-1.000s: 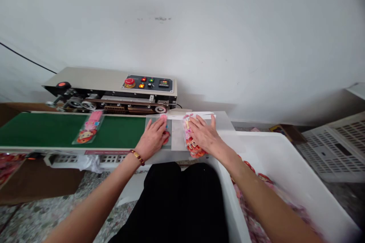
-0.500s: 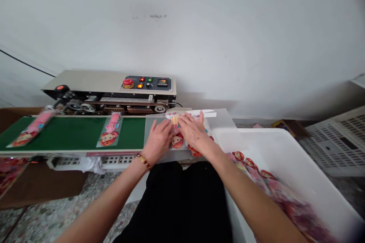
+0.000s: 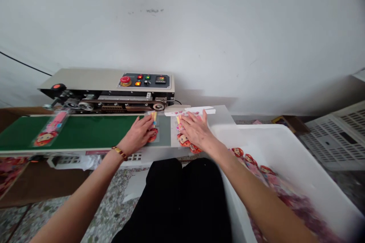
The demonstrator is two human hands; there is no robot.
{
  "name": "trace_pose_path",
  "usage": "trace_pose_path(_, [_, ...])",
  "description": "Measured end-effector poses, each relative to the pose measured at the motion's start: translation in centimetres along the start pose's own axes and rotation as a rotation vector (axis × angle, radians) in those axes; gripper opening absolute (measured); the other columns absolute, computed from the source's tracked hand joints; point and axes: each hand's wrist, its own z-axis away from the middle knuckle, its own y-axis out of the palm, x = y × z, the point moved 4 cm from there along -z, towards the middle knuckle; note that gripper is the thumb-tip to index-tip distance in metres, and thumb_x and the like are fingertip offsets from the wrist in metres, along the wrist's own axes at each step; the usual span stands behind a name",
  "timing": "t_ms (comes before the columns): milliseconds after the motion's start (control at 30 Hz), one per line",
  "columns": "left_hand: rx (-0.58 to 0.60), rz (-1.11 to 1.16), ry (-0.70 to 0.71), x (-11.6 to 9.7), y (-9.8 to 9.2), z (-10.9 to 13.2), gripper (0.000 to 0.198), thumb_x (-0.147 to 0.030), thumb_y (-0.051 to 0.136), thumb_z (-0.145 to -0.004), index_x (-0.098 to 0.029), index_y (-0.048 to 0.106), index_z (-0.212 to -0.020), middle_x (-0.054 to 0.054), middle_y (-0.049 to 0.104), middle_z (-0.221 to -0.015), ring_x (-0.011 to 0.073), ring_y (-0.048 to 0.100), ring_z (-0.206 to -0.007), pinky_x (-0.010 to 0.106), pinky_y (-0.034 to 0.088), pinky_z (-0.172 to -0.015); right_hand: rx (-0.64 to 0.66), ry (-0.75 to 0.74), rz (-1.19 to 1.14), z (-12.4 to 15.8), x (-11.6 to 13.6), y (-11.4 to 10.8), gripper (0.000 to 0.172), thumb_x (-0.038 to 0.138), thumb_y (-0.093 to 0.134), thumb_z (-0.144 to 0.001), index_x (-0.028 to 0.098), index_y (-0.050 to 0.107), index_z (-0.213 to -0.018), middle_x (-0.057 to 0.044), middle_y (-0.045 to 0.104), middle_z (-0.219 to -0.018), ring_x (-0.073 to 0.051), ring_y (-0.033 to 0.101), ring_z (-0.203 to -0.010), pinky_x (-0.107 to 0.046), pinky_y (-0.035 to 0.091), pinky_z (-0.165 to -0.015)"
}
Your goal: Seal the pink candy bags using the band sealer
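My left hand [image 3: 138, 133] lies palm down at the right end of the green belt [image 3: 85, 131], its fingers apart over a clear packet [image 3: 154, 135] with a red-haired cartoon figure. Part of that packet is under my fingers. My right hand [image 3: 197, 130] rests spread and flat on a small pile of similar packets [image 3: 184, 140] on the pale side plate [image 3: 221, 115]. White flaps [image 3: 199, 111] stick out behind the pile. Another packet [image 3: 49, 129] lies tilted on the belt further left.
A sealing machine [image 3: 105, 91] with a red stop button [image 3: 125, 81] stands behind the belt, against the wall. To the right, a white tub [image 3: 273, 136] holds many packets. A cardboard box [image 3: 57, 182] is below left, and white crates [image 3: 339, 140] stand far right.
My left hand has moved left, and a packet now lies under its fingers, apart from the pile. My right hand stays on the pile. The belt's packets have shifted left; one shows instead of two.
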Motion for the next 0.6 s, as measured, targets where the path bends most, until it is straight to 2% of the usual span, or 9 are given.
trace_pose_path(100, [-0.104,-0.052,-0.073,2.3,-1.5,1.3,0.044,-0.034,0.052,-0.092,-0.018,0.058,-0.133,0.015,0.055,-0.148,0.0352,0.051,-0.138,0.064,0.014,-0.124,-0.015,-0.026,-0.001,-1.4,1.0,0.7,0.041,0.030,0.043,-0.105,0.024,0.055,-0.143,-0.010,0.061,-0.143,-0.035,0.041,-0.142,-0.075,-0.005,-0.117])
trace_pose_path(167, [-0.214,-0.117,-0.094,1.6,-1.9,1.4,0.038,-0.031,0.050,-0.094,-0.018,0.061,-0.128,0.015,0.060,-0.144,0.0357,0.053,-0.136,0.065,0.012,-0.124,-0.035,-0.030,0.002,-2.2,1.7,1.1,0.041,0.031,0.043,-0.105,0.023,0.054,-0.144,-0.011,0.061,-0.143,-0.035,0.043,-0.140,-0.076,-0.004,-0.117])
trace_pose_path(233, [-0.246,-0.128,-0.040,-1.1,-1.1,0.6,0.036,-0.028,0.045,-0.097,-0.017,0.061,-0.127,0.014,0.062,-0.140,0.0310,0.055,-0.135,0.060,0.015,-0.126,-0.044,-0.029,-0.006,-2.7,2.2,1.1,0.040,0.031,0.040,-0.106,0.023,0.055,-0.143,-0.011,0.060,-0.145,-0.034,0.043,-0.139,-0.077,-0.002,-0.117])
trace_pose_path(333, [-0.119,-0.080,0.064,-6.2,1.8,-1.4,0.042,-0.026,0.043,-0.099,-0.017,0.053,-0.138,0.015,0.057,-0.147,0.0267,0.050,-0.140,0.055,0.025,-0.125,-0.027,0.000,-0.007,-2.2,2.1,0.3,0.041,0.024,0.036,-0.106,0.022,0.055,-0.142,-0.011,0.056,-0.149,-0.033,0.043,-0.140,-0.077,0.004,-0.116])
trace_pose_path(400, [-0.057,-0.089,0.059,-8.2,3.4,-2.4,0.047,-0.026,0.045,-0.098,-0.016,0.048,-0.144,0.016,0.050,-0.154,0.0283,0.044,-0.145,0.056,0.029,-0.124,-0.009,0.047,0.021,-1.1,1.2,-0.5,0.041,0.020,0.036,-0.105,0.021,0.057,-0.140,-0.012,0.055,-0.150,-0.034,0.042,-0.142,-0.077,0.004,-0.116])
trace_pose_path(433, [-0.044,-0.100,0.054,-8.5,3.8,-2.7,0.048,-0.025,0.046,-0.098,-0.016,0.048,-0.144,0.016,0.048,-0.155,0.0289,0.042,-0.146,0.056,0.030,-0.123,-0.003,0.071,0.039,-0.4,0.6,-0.8,0.039,0.020,0.037,-0.105,0.020,0.058,-0.138,-0.012,0.055,-0.150,-0.034,0.041,-0.143,-0.078,0.003,-0.116])
trace_pose_path(500, [-0.047,-0.115,0.057,-8.0,3.9,-2.7,0.045,-0.023,0.046,-0.097,-0.017,0.051,-0.142,0.016,0.049,-0.154,0.0290,0.043,-0.146,0.056,0.029,-0.124,0.000,0.092,0.071,0.9,-0.6,-1.3,0.037,0.021,0.039,-0.105,0.021,0.059,-0.136,-0.012,0.055,-0.150,-0.035,0.038,-0.145,-0.078,0.001,-0.116])
trace_pose_path(600, [-0.044,-0.119,0.070,-5.3,2.7,-1.9,0.043,-0.026,0.047,-0.097,-0.017,0.053,-0.139,0.016,0.050,-0.153,0.0288,0.045,-0.144,0.058,0.028,-0.124,0.009,0.061,0.098,2.0,-1.6,-1.2,0.038,0.022,0.041,-0.104,0.023,0.058,-0.139,-0.011,0.056,-0.150,-0.035,0.036,-0.146,-0.076,0.000,-0.117])
